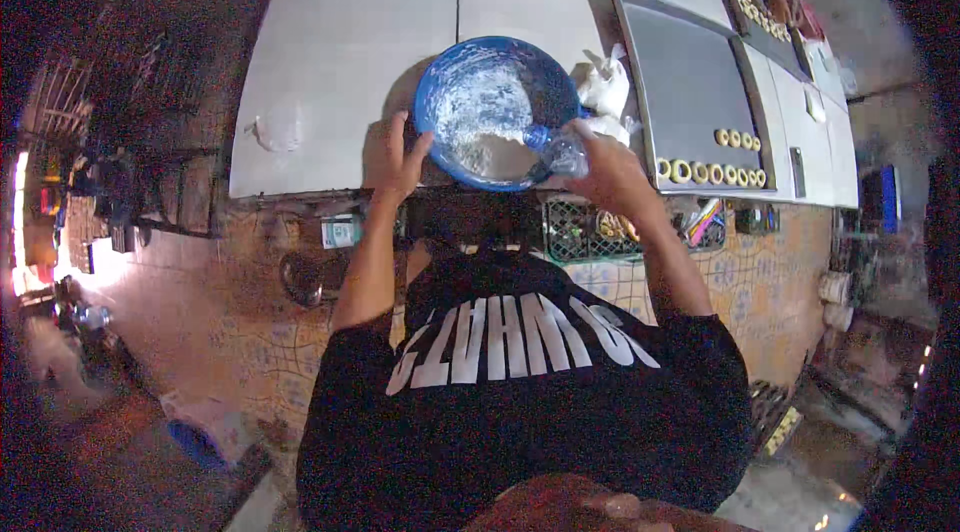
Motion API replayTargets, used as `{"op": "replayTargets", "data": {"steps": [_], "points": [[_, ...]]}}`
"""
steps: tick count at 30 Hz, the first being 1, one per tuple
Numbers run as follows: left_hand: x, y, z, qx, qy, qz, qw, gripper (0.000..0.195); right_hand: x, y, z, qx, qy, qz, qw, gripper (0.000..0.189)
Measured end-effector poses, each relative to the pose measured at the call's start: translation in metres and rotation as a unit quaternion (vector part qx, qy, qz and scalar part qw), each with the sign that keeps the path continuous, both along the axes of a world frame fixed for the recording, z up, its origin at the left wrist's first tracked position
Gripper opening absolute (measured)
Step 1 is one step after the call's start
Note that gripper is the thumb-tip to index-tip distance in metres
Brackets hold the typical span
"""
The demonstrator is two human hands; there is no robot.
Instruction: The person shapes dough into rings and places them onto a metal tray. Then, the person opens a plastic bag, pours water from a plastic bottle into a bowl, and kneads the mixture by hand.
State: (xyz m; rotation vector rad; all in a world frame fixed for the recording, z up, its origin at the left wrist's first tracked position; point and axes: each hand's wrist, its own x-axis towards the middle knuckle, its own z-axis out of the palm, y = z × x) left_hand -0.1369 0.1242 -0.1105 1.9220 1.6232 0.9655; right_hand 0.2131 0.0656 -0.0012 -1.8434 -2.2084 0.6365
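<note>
A round blue plastic basin (pixel 442 59) stands at the front edge of the white tiled table. White powder (pixel 487 100) coats its inner wall and lies across its bottom. My right hand (pixel 604 164) grips a clear plastic bottle (pixel 568 155) over the right front rim. The bottle is tilted, its blue neck pointing left into the basin; whether anything flows out cannot be made out. Against the basin's left side is my left hand (pixel 409 157), fingers spread, thumb at the rim. A knotted white plastic bag (pixel 604 85) sits just right of the basin.
A metal tray (pixel 682 74) with several dough rings (pixel 716 173) lies to the right. Farther right, another person's hands (pixel 776 3) are over a second tray (pixel 754 21). A clear plastic bag (pixel 277 128) lies at left. Below the table edge is a crate (pixel 577 232).
</note>
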Motion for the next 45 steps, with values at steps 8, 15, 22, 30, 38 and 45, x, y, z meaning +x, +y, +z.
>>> {"op": "replayTargets", "data": {"steps": [8,15,22,30,38,45], "points": [[-0.001,-0.006,0.003,-0.071,0.009,0.003,0.997,0.077,-0.002,0.012,0.001,0.002,-0.051,0.070,0.996,0.076],[0.001,-0.005,-0.005,-0.053,-0.029,0.002,0.998,0.080,-0.009,0.015,0.016,-0.002,-0.100,0.088,0.991,0.071],[-0.002,-0.007,-0.006,-0.002,0.001,0.011,1.000,0.075,-0.011,0.012,0.011,-0.003,-0.116,0.081,0.990,0.072],[0.003,-0.010,0.020,-0.072,0.053,0.020,0.996,0.072,-0.013,0.011,0.014,0.017,-0.139,0.097,0.985,0.075],[0.001,-0.008,-0.004,-0.056,0.003,0.030,0.998,0.081,-0.014,0.009,0.009,0.025,-0.188,0.103,0.976,0.074],[0.001,-0.010,0.005,-0.065,-0.011,0.014,0.998,0.082,-0.014,0.008,0.002,0.064,-0.159,0.101,0.980,0.062]]}}
